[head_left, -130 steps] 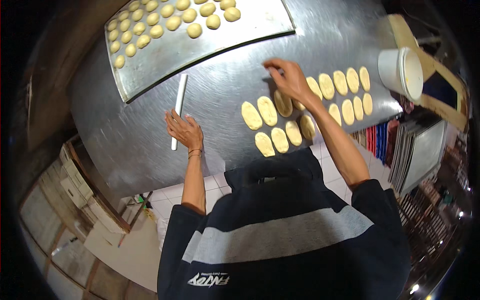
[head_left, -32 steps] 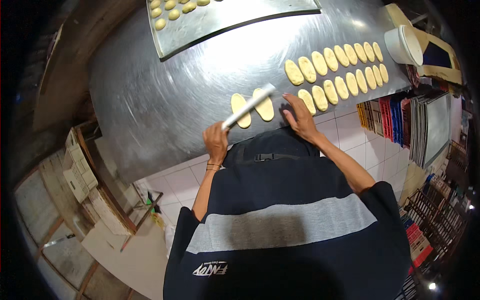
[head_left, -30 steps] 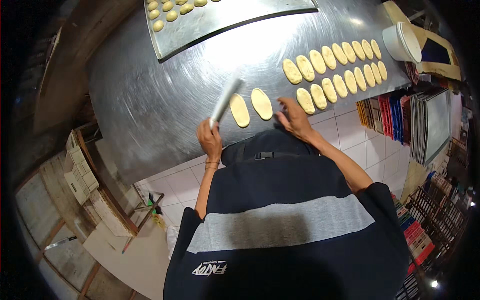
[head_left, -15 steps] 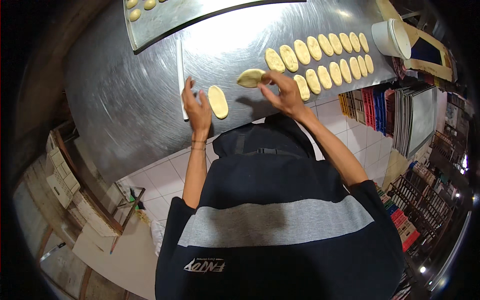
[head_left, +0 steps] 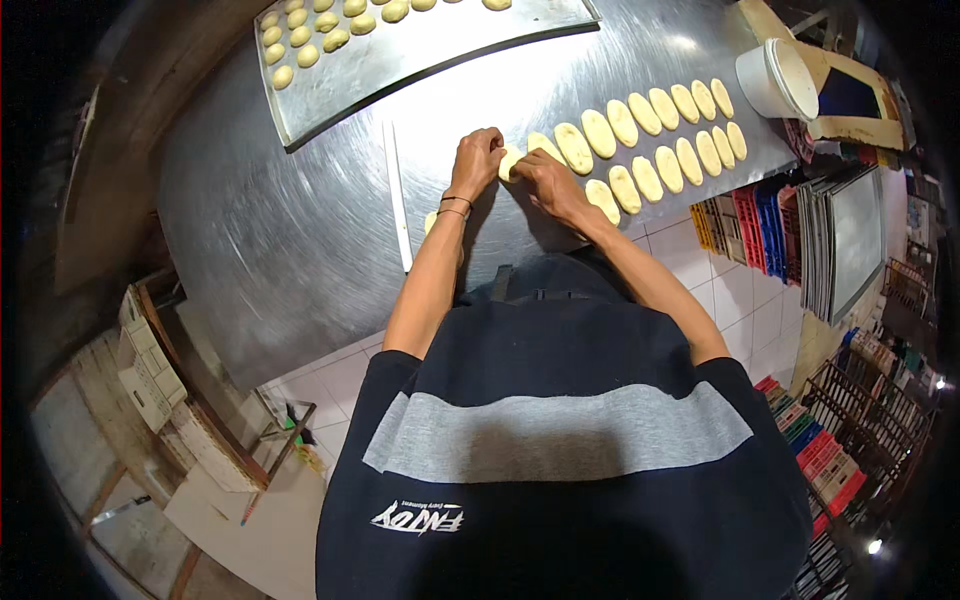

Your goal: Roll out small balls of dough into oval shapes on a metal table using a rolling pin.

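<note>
A flat oval dough piece (head_left: 509,163) is between my hands at the left end of the far row. My left hand (head_left: 476,164) pinches its left edge with bent fingers. On its other side my right hand (head_left: 552,188) grips the edge, thumb and fingers closed. To the left lies a thin white rolling pin (head_left: 397,195). Another dough piece (head_left: 430,221) peeks out beside my left forearm, mostly hidden by it. Two rows of flattened dough ovals (head_left: 598,134) extend to the right along the steel table.
At the far left of the steel table (head_left: 270,250) stands a metal tray (head_left: 440,52) with several round dough balls (head_left: 336,40). A white bucket (head_left: 775,82) sits at the right end. Stacked trays (head_left: 845,235) and coloured crates (head_left: 755,235) stand beyond the table's near right edge.
My right hand has brought the dough piece down to the left end of the far row. My left hand has moved right from beside the rolling pin and joined it there.
</note>
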### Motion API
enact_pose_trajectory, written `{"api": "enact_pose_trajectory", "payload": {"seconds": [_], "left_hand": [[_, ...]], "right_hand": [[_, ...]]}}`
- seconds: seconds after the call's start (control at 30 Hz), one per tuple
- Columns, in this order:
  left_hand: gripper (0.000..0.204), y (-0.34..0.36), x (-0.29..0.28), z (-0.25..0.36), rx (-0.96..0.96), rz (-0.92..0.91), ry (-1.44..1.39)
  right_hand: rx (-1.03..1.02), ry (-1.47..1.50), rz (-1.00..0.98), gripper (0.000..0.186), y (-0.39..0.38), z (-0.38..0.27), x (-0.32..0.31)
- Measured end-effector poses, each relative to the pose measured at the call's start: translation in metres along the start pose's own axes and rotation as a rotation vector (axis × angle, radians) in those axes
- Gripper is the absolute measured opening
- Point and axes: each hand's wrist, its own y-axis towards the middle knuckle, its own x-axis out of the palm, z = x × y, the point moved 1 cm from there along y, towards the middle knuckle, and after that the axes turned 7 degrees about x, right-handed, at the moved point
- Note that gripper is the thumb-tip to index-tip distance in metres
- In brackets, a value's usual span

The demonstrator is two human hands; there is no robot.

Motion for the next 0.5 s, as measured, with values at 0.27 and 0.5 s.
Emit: {"api": "enact_pose_trajectory", "payload": {"seconds": [0.27,0.5], "left_hand": [[0.014,-0.001,0.002,0.002,0.032,-0.103,0.090],[0.036,-0.089,-0.056,-0.010,-0.019,0.253,0.122]], "right_hand": [[-0.005,-0.268,-0.044,0.030,-0.046,-0.030,0.016],[-0.090,0.025,-0.296,0.060,-0.073,-0.075,0.032]]}}
